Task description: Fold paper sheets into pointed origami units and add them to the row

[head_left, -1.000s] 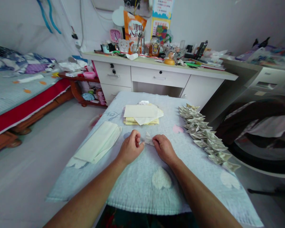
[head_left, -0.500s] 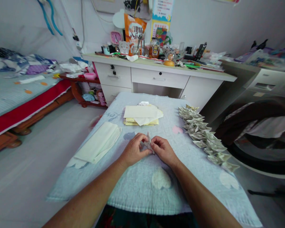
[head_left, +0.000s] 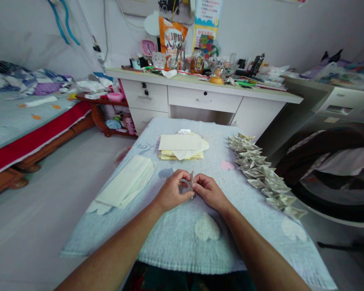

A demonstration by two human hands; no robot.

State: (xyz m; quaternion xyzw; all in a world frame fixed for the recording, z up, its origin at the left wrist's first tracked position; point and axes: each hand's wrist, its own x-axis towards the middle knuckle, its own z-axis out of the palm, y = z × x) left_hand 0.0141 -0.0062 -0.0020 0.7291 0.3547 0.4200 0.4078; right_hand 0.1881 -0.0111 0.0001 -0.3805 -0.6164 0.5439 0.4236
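Observation:
Between my two hands, over the middle of the cloth-covered table [head_left: 182,242], is a small folded paper piece [head_left: 191,178] with a pointed tip standing up. My left hand [head_left: 173,190] pinches it from the left, thumb below and fingers curled above. From the right, my right hand [head_left: 208,190] grips its edge between thumb and bent fingers. Much of the paper is hidden behind the fingers. Beyond my hands lies a stack of yellowish paper sheets [head_left: 180,142]. To the right runs a long row of folded paper shapes [head_left: 257,169], pointed and greyish.
A pale folded paper or cloth bundle [head_left: 125,182] lies at the table's left. Behind stands a white desk [head_left: 204,99] crowded with jars, a clock and an orange snack bag [head_left: 171,40]. On the right is a washing machine [head_left: 327,109], on the left a bed [head_left: 27,113].
The folded paper has turned in my fingers, so its upright tip looks narrower and stands slightly further right. Both hands keep nearly the same place and grip.

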